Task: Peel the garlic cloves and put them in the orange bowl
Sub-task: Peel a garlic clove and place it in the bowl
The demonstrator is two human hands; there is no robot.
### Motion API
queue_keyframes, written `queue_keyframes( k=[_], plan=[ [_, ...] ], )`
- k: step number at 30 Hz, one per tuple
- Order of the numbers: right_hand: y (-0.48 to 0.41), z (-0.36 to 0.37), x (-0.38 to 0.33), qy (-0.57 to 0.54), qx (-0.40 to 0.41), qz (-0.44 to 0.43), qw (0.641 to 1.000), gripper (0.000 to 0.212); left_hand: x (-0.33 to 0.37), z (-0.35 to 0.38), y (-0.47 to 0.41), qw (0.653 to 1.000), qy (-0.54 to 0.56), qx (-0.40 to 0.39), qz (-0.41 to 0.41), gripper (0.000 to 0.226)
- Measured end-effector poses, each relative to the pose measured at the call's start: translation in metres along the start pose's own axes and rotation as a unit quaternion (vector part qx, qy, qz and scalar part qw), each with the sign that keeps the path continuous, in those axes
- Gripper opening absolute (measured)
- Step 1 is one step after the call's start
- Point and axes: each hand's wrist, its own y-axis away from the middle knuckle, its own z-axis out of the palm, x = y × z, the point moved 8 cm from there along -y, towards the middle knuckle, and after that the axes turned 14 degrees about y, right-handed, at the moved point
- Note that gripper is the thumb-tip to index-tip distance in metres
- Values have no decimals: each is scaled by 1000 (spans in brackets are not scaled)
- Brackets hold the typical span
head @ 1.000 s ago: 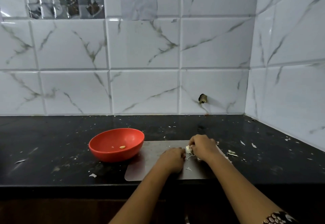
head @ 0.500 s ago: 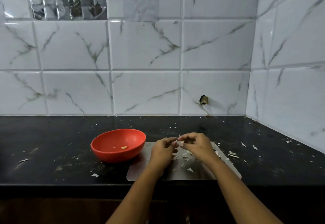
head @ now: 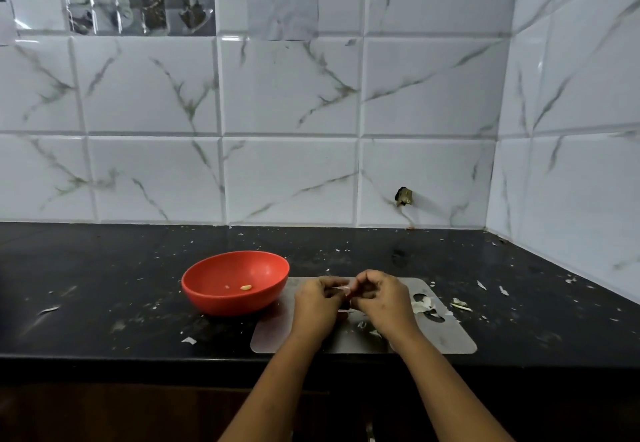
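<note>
A thin, flat grey cutting board (head: 450, 337) with rounded corners is lying at the front edge of a black stone countertop (head: 104, 285), whose dull surface is speckled with pale flecks and smears. Both hands are working above the far edge of the board. The left hand (head: 317, 306) and the right hand (head: 381, 299) are meeting fingertip to fingertip, their fingers curled inward and pinching a small whitish garlic clove (head: 344, 289) between them. The clove is mostly hidden by the fingers, so only a pale sliver of it is showing, and how far it is peeled cannot be told.

Papery white garlic skins (head: 422, 303) are lying curled and torn near the board's right edge, around an oval handle hole. More thin scraps are scattering over the countertop towards its right edge.

A round, smooth orange bowl (head: 221, 303) with a matt plastic look is sitting on the countertop just beside the board's far left corner; whether it is touching the board cannot be told. Inside it, one small yellowish peeled clove (head: 246, 287) is resting on the bottom, with a tiny pale crumb near it.

Behind, a glossy white tiled wall (head: 287, 95) with grey marble veining is rising from the countertop's back edge, and a dark ragged hole (head: 403, 196) is breaking one tile low down towards the right corner.
</note>
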Motion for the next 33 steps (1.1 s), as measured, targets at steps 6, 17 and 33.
queue_keyframes(
  k=[6, 17, 33],
  plan=[
    [0, 5, 3, -42, -32, 15, 999, 24, -1, -3, -2, 1000, -3, 14, -5, 9],
    [-1, 8, 14, -79, -66, 56, 993, 21, -2, 0, -4, 999, -41, -4, 2, 23],
    [-2, 16, 14, -137, -91, 52, 985, 15, -5, -1, -1, 999, 35, -8, -10, 24]
  ],
)
